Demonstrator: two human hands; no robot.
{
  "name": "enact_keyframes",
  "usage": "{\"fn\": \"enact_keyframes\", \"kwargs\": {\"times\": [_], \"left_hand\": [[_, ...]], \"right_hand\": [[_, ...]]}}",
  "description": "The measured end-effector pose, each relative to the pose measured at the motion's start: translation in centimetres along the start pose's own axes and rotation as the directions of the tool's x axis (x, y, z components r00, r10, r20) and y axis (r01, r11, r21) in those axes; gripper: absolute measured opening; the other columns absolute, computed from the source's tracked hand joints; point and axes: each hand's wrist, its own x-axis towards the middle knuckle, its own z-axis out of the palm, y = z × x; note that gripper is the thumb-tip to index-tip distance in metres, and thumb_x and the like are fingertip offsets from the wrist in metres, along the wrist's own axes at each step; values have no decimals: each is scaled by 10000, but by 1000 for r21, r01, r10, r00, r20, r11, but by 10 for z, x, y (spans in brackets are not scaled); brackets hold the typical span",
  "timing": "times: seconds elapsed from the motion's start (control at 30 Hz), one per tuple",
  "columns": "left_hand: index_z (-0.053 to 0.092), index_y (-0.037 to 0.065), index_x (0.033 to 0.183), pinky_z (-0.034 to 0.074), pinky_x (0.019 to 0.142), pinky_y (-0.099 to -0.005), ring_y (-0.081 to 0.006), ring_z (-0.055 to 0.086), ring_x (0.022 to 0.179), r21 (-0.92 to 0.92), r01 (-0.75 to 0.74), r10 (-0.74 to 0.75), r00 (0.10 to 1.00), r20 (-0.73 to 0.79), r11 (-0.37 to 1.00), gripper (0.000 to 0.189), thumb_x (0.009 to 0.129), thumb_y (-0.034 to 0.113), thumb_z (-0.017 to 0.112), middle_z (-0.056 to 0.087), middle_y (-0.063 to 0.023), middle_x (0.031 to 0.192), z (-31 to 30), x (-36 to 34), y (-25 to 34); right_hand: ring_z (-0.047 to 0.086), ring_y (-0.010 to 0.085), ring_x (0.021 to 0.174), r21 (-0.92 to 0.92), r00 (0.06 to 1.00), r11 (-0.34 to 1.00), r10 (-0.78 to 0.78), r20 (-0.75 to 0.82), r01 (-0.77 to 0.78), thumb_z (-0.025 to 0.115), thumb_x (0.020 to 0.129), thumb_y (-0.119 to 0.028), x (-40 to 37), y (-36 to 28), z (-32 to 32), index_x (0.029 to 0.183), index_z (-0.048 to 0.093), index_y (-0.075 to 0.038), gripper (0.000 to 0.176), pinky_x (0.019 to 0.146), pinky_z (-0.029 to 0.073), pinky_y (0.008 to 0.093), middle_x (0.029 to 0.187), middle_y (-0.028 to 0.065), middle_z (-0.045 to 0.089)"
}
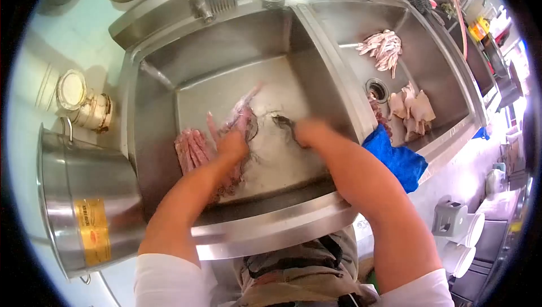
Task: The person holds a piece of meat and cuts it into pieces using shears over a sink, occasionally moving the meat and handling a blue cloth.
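In the large left basin, my left hand [232, 146] is closed around a pink, slimy piece of squid or octopus [244, 116], whose thin end points up toward the back. My right hand [313, 132], smeared by motion, grips a small dark tool [284, 121] just to the right of that piece. The tool's exact kind is hard to make out. Beside my left hand and under its forearm lies a heap of pink tentacles [193, 150], some with suckers. Murky residue streaks the sink floor between my hands.
The right basin [435, 58] holds a bundle of pale strips [385, 51], flat pale pieces [413, 109] and a drain [376, 89]. A blue cloth [394, 159] drapes over the front rim. A large steel pot [62, 177] stands left; a faucet [197, 2] reaches over the back.
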Motion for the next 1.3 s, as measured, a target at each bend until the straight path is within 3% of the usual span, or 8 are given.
{"fn": "enact_keyframes", "kwargs": {"times": [0.13, 0.2, 0.3, 0.4, 0.53, 0.77, 1.0, 1.3], "left_hand": [[417, 34, 1356, 524, 735, -438, -271, 634, 950, -451, 128, -68, 987, 148, 883, 540, 872, 200, 588, 629, -226, 1006, -39, 4, -14], [454, 24, 1299, 536, 630, -411, -228, 629, 851, -763, 227, -83, 971, 223, 606, 471, 887, 211, 584, 621, -173, 924, -69, -1, -18], [561, 22, 1139, 513, 545, -369, -194, 582, 680, -952, 207, -123, 975, 183, 225, 332, 923, 274, 556, 565, -87, 806, -140, -60, 8], [576, 27, 1120, 487, 519, -351, -194, 553, 610, -982, 180, 55, 983, 176, -63, 372, 962, 349, 474, 539, -63, 728, -158, -70, 7], [569, 33, 1138, 459, 500, -334, -187, 524, 552, -994, 77, 61, 995, 73, -73, 490, 994, 444, 344, 505, -54, 629, -164, -85, 26], [529, 35, 1179, 421, 432, -320, -183, 511, 485, -995, -41, 94, 994, -50, -92, 505, 993, 463, 337, 537, -71, 636, -168, -106, 54], [513, 36, 1165, 425, 405, -306, -166, 545, 482, -971, -236, 17, 972, -236, 32, 273, 940, 189, 493, 603, -96, 823, -176, -137, 70], [527, 25, 1221, 429, 485, -244, -86, 527, 576, -916, -271, -4, 958, -285, 294, 315, 926, 134, 508, 622, -54, 913, -169, -149, 75]], "right_hand": [[677, 278, 768, 160, 995, 984, -86, 57, 76, 520, 814, -171, -43, -22, -41, 896, 697, -5, 256, 667, 527, 409, 873, 163, 692], [675, 278, 688, 435, 995, 898, 15, 100, -57, 515, 814, -174, -72, -33, -77, 842, 684, 28, 265, 640, 522, 409, 767, 174, 685], [648, 307, 589, 566, 982, 804, -125, -140, 183, 547, 815, -208, -83, -14, -98, 746, 654, 44, 282, 625, 508, 420, 629, 161, 644], [586, 218, 473, 748, 972, 621, -116, -206, 233, 552, 897, -148, -120, -7, -130, 953, 632, 47, 218, 432, 482, 344, 639, 155, 610], [579, 199, 476, 704, 923, 621, -89, -374, 345, 646, 836, -180, -146, 10, -136, 813, 635, 46, 227, 460, 474, 353, 625, 139, 609], [609, 429, 878, 351, 752, 815, -148, -642, 460, 671, 765, -205, -145, 45, -109, 868, 596, 53, 288, 771, 475, 458, 846, 284, 618], [624, 419, 801, 139, 600, 906, -144, -787, 400, 661, 749, -195, -136, 17, -90, 851, 539, 33, 278, 729, 504, 477, 830, 245, 627], [620, 408, 789, 173, 501, 923, -24, -865, 343, 663, 729, -157, -122, 21, -74, 849, 522, 27, 260, 698, 500, 484, 841, 226, 621]]}}
